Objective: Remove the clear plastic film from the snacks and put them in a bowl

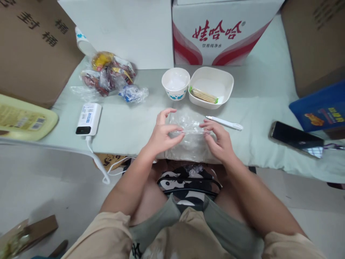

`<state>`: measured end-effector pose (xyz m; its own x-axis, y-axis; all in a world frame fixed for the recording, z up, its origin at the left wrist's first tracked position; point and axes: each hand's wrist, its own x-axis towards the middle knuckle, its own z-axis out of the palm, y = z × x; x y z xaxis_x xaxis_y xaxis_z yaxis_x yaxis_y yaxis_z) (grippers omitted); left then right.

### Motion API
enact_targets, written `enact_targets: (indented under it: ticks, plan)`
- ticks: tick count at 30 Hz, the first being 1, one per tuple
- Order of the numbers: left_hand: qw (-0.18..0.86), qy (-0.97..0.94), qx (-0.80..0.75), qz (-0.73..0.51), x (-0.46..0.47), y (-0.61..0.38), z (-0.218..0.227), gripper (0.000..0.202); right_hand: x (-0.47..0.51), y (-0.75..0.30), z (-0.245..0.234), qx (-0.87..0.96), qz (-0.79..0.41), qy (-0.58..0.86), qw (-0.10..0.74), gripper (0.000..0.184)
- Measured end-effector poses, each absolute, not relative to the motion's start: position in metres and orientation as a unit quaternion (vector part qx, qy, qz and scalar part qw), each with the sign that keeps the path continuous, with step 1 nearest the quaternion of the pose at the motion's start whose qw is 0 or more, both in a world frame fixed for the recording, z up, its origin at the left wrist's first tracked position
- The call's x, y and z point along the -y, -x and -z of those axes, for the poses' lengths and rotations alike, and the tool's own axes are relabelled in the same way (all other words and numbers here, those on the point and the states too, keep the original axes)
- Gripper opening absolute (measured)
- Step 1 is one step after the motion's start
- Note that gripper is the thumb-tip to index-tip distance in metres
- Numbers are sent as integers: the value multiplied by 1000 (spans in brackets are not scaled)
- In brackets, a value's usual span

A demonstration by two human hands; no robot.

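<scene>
A thin transparent plastic bag (188,144) lies between my hands at the table's front edge, partly crumpled. My left hand (163,132) pinches its left side between thumb and fingertips, the index finger raised. On the opposite side, my right hand (217,138) grips the bag with thumb and fingers closed. A taut fold of the plastic runs straight from one hand to the other. Just beyond the right hand rests a white utility knife (225,123). Behind the bag stand a white paper cup (175,82) and a white bowl (225,84) holding several thin sticks (204,96) with green ends.
Wrapped snack packets (109,73) and a crumpled blue-and-clear wrapper (132,93) lie at back left. A white power bank (88,119) has a cable over the edge. A phone (296,139) lies right, by a blue package (320,108). White boxes (221,54) stand behind.
</scene>
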<state>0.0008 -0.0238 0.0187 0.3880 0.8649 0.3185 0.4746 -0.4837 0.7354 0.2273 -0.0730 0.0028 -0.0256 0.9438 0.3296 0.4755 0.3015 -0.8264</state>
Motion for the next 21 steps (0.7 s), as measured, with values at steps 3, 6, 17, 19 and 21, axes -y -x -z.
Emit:
enact_targets:
  ticks: [3, 6, 17, 19, 21]
  plan:
    - [384, -759, -399, -342, 26, -2, -26, 13, 73, -227, -4, 608, -364, 520, 477, 15]
    - [513, -650, -454, -329, 27, -3, -24, 30, 72, -226, -1, 562, -392, 527, 504, 20]
    - [735, -363, -443, -364, 11, -11, -13, 61, 64, -224, 19, 524, -452, 539, 480, 74]
    - [734, -357, -440, -374, 9, -13, -10, 49, 59, -225, 21, 490, -480, 541, 487, 54]
    - [742, -360, -416, -383, 8, -15, -9, 44, 57, -225, 22, 452, -514, 540, 489, 34]
